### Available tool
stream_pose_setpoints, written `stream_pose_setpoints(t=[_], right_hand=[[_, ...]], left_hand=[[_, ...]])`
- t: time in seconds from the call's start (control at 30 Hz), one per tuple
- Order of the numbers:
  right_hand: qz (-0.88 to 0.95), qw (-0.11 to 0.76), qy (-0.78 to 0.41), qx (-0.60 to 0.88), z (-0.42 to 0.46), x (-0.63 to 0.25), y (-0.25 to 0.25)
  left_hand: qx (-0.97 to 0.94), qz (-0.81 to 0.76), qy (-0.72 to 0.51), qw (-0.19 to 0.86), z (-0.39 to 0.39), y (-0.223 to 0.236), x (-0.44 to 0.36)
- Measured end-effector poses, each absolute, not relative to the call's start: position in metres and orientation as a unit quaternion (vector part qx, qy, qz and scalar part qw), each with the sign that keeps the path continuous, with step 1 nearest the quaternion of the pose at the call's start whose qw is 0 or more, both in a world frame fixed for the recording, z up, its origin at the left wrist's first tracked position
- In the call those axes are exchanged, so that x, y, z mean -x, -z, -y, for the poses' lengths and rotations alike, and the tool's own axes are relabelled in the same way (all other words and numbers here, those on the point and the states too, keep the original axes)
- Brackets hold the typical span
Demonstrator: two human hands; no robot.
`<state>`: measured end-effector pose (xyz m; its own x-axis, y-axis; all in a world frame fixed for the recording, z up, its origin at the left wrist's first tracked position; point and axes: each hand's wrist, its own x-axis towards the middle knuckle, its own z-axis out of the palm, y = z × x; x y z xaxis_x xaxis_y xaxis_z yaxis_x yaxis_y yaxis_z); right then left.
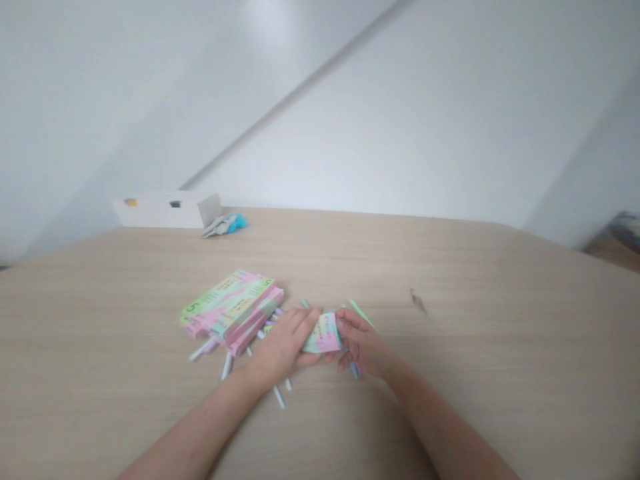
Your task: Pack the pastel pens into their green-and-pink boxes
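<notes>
Both my hands are at a small pastel box (325, 333) in green, yellow and pink, just above the table. My left hand (285, 340) lies over its left part, fingers closed on it. At the box's right end are the curled fingers of my right hand (363, 343), gripping the edge. A green strip (361, 313) shows behind my right hand, and a bluish stick (355, 371) below it. Several thin pale sticks (279, 397) lie under and around my left hand. To the left is a pile of similar pastel boxes (233, 303) marked "5". Blur hides what the sticks are.
The wooden table (475, 387) meets a white wall (350, 153). A long white box (160, 210) stands at the back left, with a crumpled grey and blue item (227, 225) beside it. Right of my hands lies a small dark, thin piece (419, 302).
</notes>
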<state>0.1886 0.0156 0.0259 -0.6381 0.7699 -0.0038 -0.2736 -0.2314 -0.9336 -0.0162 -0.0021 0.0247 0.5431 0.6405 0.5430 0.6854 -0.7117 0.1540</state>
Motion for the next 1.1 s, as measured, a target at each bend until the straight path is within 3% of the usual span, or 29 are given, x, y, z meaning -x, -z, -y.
stream_pose_setpoints(t=[0.57,0.7,1.1], right_hand=[[0.55,0.381,-0.668,0.325,-0.014,-0.179,-0.022],[0.583,0.424,-0.617,0.316,-0.016,-0.175,-0.018],[0.714,0.418,-0.427,0.364,-0.011,-0.175,-0.016]], left_hand=[[0.873,0.391,0.282,0.073,0.001,-0.022,0.017],[0.86,0.415,0.281,0.091,0.0,-0.024,0.018],[0.866,0.4,0.286,0.091,0.007,-0.036,0.019]])
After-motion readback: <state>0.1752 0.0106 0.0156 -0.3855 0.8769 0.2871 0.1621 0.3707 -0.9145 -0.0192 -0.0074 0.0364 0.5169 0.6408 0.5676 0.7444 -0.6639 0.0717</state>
